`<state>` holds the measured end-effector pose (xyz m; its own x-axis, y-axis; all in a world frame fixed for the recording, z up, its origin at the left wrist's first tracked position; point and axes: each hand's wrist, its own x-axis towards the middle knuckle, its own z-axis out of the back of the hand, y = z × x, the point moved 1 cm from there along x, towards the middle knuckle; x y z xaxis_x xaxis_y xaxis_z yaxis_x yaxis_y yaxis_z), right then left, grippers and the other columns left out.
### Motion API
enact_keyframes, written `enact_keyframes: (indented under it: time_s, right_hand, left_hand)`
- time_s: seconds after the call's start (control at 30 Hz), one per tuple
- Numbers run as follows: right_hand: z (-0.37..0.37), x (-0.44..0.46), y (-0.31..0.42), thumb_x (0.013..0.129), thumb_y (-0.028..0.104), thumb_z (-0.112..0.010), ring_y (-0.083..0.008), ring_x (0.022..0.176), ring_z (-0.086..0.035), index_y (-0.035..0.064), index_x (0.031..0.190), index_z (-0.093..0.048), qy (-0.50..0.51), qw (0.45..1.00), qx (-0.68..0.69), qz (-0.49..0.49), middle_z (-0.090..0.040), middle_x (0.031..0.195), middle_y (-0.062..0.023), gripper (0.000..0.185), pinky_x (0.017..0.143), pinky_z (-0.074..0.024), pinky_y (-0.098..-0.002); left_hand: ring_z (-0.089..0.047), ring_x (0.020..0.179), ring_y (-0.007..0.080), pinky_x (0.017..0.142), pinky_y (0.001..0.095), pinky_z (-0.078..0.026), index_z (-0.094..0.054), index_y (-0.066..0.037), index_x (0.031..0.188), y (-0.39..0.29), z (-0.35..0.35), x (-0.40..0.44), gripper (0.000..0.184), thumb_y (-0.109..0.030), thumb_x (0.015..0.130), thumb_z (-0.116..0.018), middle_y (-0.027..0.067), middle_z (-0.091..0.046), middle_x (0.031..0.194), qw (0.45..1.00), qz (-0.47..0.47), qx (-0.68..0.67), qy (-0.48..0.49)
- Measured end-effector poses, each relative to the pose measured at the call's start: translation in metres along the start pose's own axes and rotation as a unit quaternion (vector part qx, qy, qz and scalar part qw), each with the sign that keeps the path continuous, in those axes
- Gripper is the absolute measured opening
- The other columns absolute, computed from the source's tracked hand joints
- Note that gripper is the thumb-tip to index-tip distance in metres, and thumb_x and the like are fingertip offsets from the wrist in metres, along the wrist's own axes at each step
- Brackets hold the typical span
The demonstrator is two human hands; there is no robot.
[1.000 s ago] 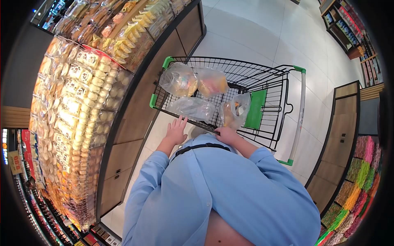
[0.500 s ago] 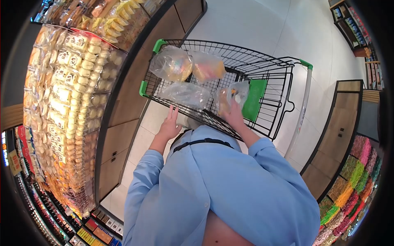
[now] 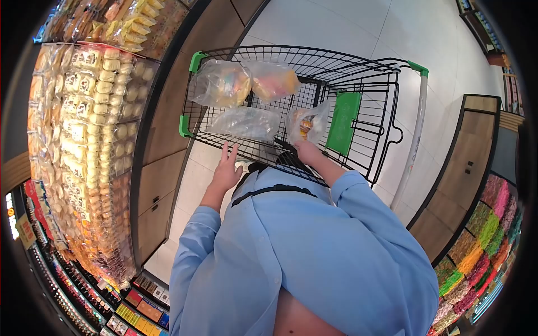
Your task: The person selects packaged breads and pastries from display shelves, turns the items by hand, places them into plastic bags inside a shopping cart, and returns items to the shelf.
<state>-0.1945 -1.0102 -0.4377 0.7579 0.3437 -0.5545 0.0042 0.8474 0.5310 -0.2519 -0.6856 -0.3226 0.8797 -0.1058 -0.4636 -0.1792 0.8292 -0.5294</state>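
Bag [image 3: 315,121] of crumpled clear plastic, an orange item [image 3: 305,129] showing through it, sits in the shopping cart [image 3: 196,61] directly ahead of your right hand [image 3: 307,152], toward the handle end and just beside the green panel [image 3: 343,123]. That straight-ahead line is the relation that counts: your right hand comes in at the cart's near side and ends where the bag's lower edge begins, so the two meet in view. Whether its fingers pinch the plastic, rest against it or grip the cart's wire, you cannot tell from this angle, since the back of the hand hides them. The bag's long axis is hard to read among the folds, though its loose top seems drawn out away from you, toward the panel. Your left hand [image 3: 227,168] is the farther one, off to the left at the cart's near side, its fingers spread with nothing visible in them; contact with the wire is unclear. Ahead of those fingers a flatter bag [image 3: 245,123] lies lengthwise along the near side, and beyond it a full bag [image 3: 224,84] sits in the far corner, right beside a second full bag [image 3: 274,83].
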Motion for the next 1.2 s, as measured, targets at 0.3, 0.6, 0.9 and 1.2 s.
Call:
enact_keyframes:
  time_s: [0.3, 0.6, 0.9, 1.2]
  right_hand:
    - [0.016, -0.004, -0.034, 0.089, 0.014, -0.056, -0.0383, 0.095, -0.067, 0.0069, 0.099, -0.07, 0.004, 0.998, 0.051, -0.046, -0.07, 0.098, -0.0203, 0.018, 0.084, -0.0532, -0.0476]
    - [0.003, -0.015, -0.058, 0.089, 0.019, -0.06, -0.0398, 0.086, -0.066, 0.0034, 0.092, -0.065, -0.06, 0.992, 0.093, -0.054, -0.069, 0.091, -0.0213, 0.016, 0.078, -0.0524, -0.0463]
    - [0.008, -0.032, -0.081, 0.086, 0.019, -0.06, -0.0368, 0.078, -0.067, 0.0015, 0.088, -0.066, -0.057, 0.989, 0.113, -0.076, -0.069, 0.083, -0.0211, 0.018, 0.073, -0.0521, -0.0455]
    - [0.003, -0.029, -0.074, 0.085, 0.025, -0.061, -0.0363, 0.09, -0.069, 0.0009, 0.098, -0.069, -0.01, 0.99, 0.08, -0.114, -0.072, 0.094, -0.0218, 0.028, 0.082, -0.0531, -0.0437]
  left_hand:
    - [-0.052, 0.126, 0.044, 0.103, 0.0458, -0.047, -0.04, -0.014, 0.15, 0.001, -0.01, -0.006, 0.072, -0.014, 0.084, -0.067, 0.021, -0.024, 0.161, 1.0, 0.004, 0.012, 0.012]
    - [-0.049, 0.129, 0.0448, 0.102, 0.0466, -0.048, -0.037, -0.012, 0.151, 0.013, 0.008, -0.012, 0.072, -0.014, 0.085, -0.066, 0.0242, -0.024, 0.159, 0.998, 0.039, 0.058, 0.0]
    - [-0.058, 0.119, 0.0445, 0.098, 0.0481, -0.051, -0.04, -0.011, 0.148, 0.027, 0.002, 0.002, 0.069, -0.014, 0.084, -0.065, 0.0224, -0.024, 0.159, 0.997, 0.046, 0.048, -0.03]
    - [-0.034, 0.142, 0.0413, 0.114, 0.0514, -0.033, -0.041, -0.01, 0.148, 0.033, 0.005, -0.002, 0.073, -0.016, 0.08, -0.068, 0.0227, -0.027, 0.158, 0.995, 0.026, 0.089, -0.032]
